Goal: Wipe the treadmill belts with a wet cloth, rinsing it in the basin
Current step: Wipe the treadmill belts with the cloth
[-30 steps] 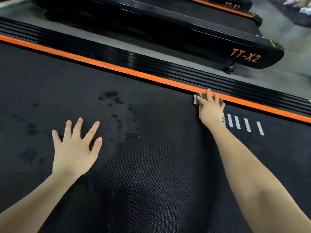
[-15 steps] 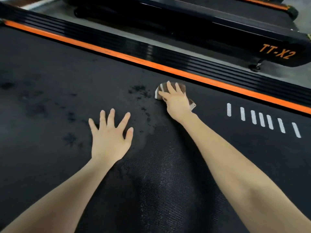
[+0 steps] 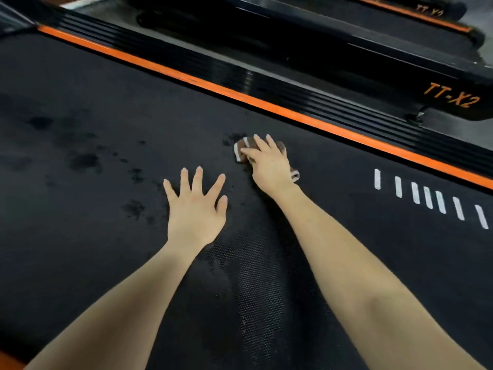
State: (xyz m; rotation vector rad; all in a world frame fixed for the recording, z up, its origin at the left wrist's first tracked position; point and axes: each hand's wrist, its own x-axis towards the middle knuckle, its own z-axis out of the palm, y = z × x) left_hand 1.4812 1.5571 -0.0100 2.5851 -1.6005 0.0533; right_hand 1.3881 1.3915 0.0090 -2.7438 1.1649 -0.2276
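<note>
Out to the left of the grip, dark damp blotches (image 3: 85, 161) dot the belt (image 3: 80, 263), and here's the left hand (image 3: 196, 209), flat, fingers splayed, holding nothing, simply propping the person up just beside the working hand. Now the right hand (image 3: 269, 164): palm pressed down on the cloth (image 3: 240, 150), fingers lying over it rather than curled round, so it is pinned to the belt more than clutched, with one corner poking out by the wrist and a striped edge showing ahead of the fingertips. Risks from here, as I read it: with so loose a hold the cloth could bunch or slide out from under the palm on a hard stroke; the propping hand sits on a wet, textured surface and might slip; and a cloth this brown may only be smearing grime about if it is not rinsed soon. Beyond the grip runs the orange strip (image 3: 266, 105), and to its right the white dashes (image 3: 426, 197). Containers? None on show; the basin is out of view, so what it holds I cannot tell.
</note>
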